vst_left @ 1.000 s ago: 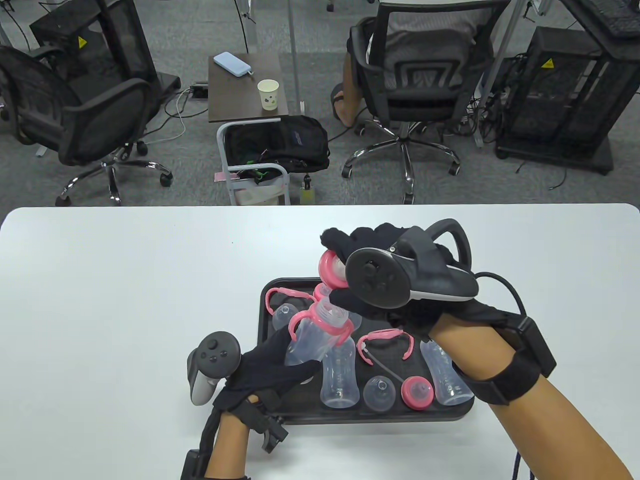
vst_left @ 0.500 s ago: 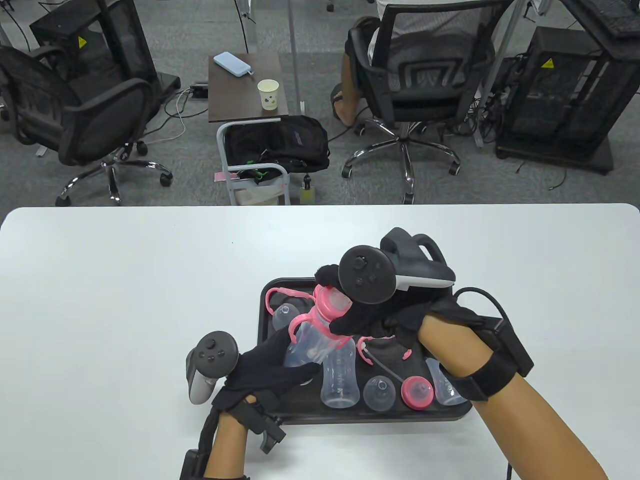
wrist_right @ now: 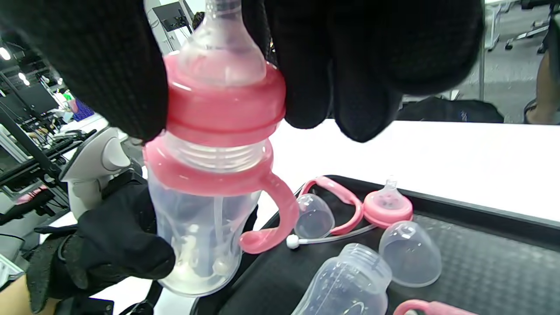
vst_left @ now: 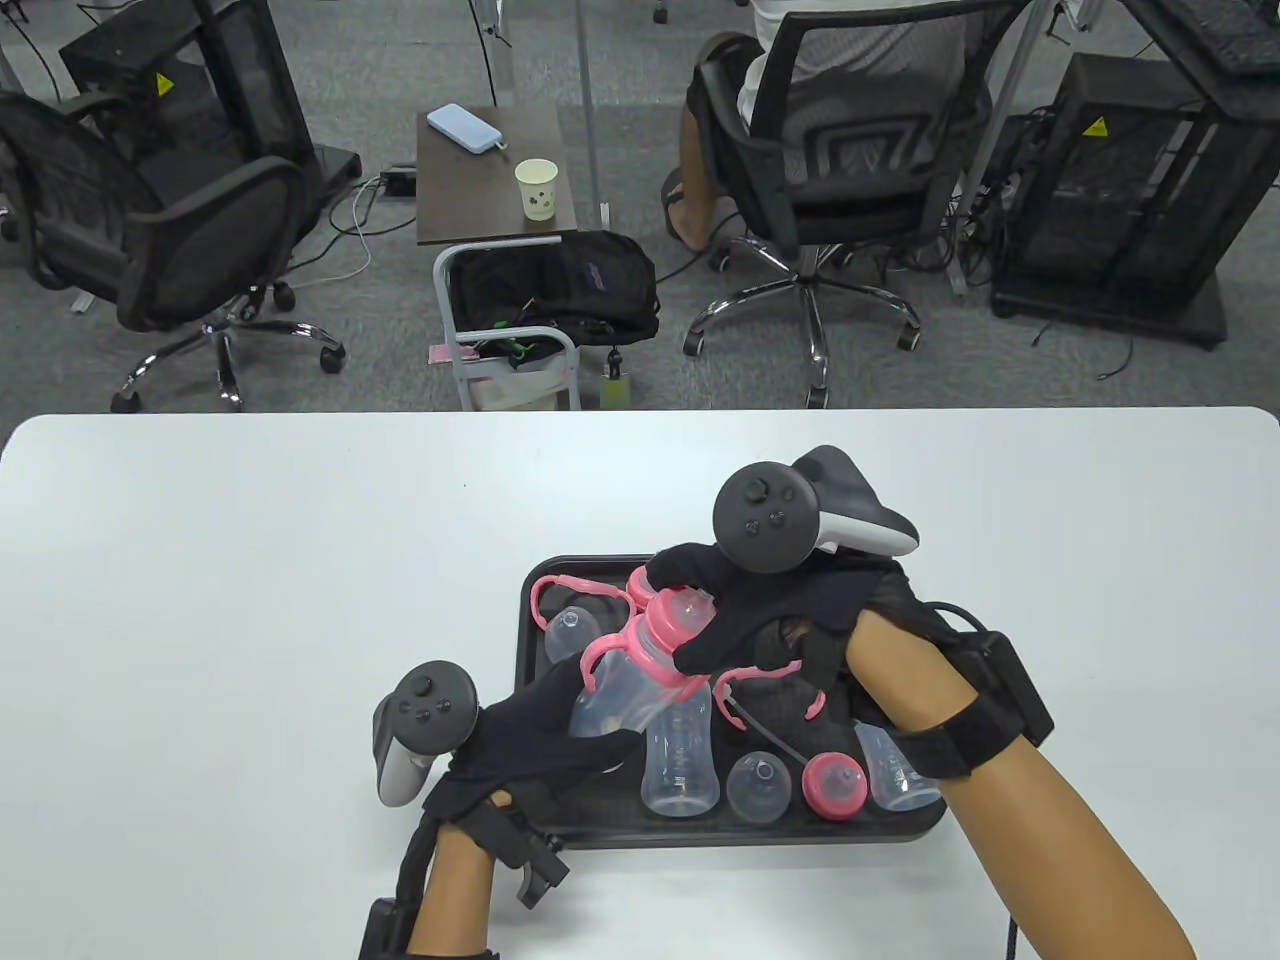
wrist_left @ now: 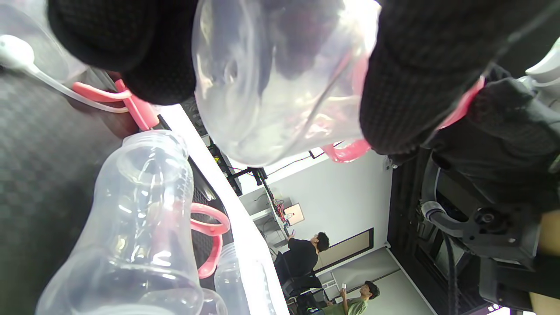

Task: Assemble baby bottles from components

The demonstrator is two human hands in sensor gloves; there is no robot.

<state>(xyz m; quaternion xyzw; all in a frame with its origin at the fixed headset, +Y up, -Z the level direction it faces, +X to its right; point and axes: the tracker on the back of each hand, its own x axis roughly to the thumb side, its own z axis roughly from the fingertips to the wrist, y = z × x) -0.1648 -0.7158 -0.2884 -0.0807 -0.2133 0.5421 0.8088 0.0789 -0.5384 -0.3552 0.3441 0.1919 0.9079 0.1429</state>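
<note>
table view: left hand (vst_left: 540, 735) grips bottle (vst_left: 620, 690) tilted over tray (vst_left: 530, 640). left wrist view: bottle base in fingers (wrist_left: 420, 74). right wrist view: right hand (wrist_right: 306, 57) pinches nipple cap (wrist_right: 223, 103) on threads (not seated); keep it square, twist.

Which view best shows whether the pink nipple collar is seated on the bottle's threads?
The right wrist view: the pink nipple collar fills the frame, with bare threads below it, gripped by the right hand. The table view shows it small and tilted. The left wrist view shows only the bottle base.
</note>
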